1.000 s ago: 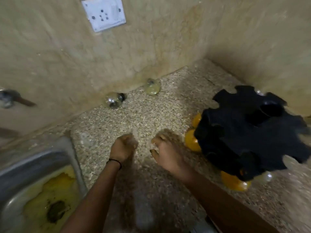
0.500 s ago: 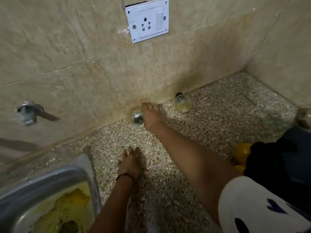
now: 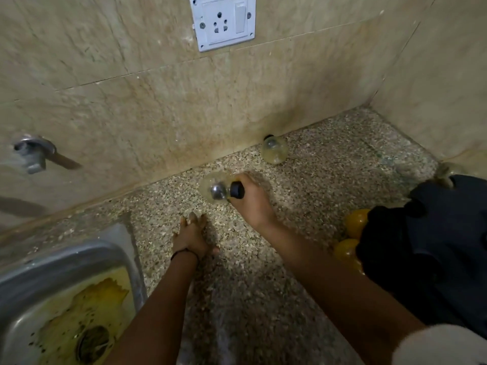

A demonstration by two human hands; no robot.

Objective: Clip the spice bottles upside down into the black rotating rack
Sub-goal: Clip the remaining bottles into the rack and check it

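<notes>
**Right hand grips a clear bottle near the wall; rack waits at the right**

A beige stone-look tiled wall [image 3: 131, 88] fills the upper part of the view and turns a corner at the right. Below it runs a speckled granite countertop [image 3: 329, 185]. A stainless steel sink [image 3: 52, 262] with a yellow-stained basin sits at lower left. The black plastic rotating rack [image 3: 421, 246] stands on the counter at the right edge, with two round yellow-filled bottles [image 3: 355, 222] showing beneath its left side. A white socket plate [image 3: 224, 22] is fixed high on the wall.

The right hand [image 3: 253, 201] reaches forward, its fingers curled round the black-capped end of a clear round spice bottle [image 3: 213, 188]. The bottle lies sideways, close to the wall and well apart from the rack; blur hides whether it touches the counter. The left hand [image 3: 191, 235] rests palm down on the counter with its fingers straight, holding nothing.

A second clear round bottle [image 3: 274, 150] lies against the foot of the wall, farther right. A metal tap [image 3: 33, 154] juts from the wall at left.
</notes>
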